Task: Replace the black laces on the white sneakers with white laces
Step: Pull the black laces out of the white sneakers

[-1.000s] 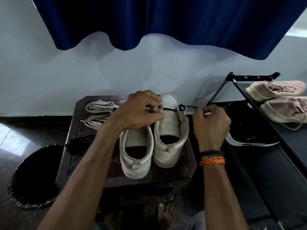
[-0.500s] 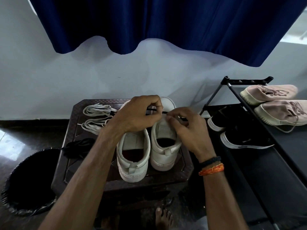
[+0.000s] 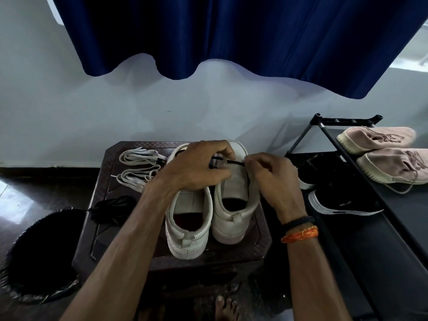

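Two white sneakers stand heel-toward-me on a dark brown stool (image 3: 104, 230): the left sneaker (image 3: 188, 228) and the right sneaker (image 3: 232, 205). A black lace (image 3: 235, 162) runs taut across the right sneaker's eyelets. My left hand (image 3: 196, 167) reaches over the left sneaker and pinches that lace near the tongue. My right hand (image 3: 271, 177) pinches the lace's other side at the right edge of the shoe. Two bundles of white laces (image 3: 139, 166) lie at the stool's back left. A loose black lace (image 3: 113, 207) is heaped at the stool's left edge.
A black bin (image 3: 34, 258) with a liner sits on the floor at the left. A black shoe rack (image 3: 361, 205) on the right holds pink sneakers (image 3: 382, 154) on top and black sneakers (image 3: 340, 200) below. A blue curtain (image 3: 231, 33) hangs over the white wall.
My right hand came in from the right of the shoe and now pinches the black lace close to my left hand. The view has shifted slightly.
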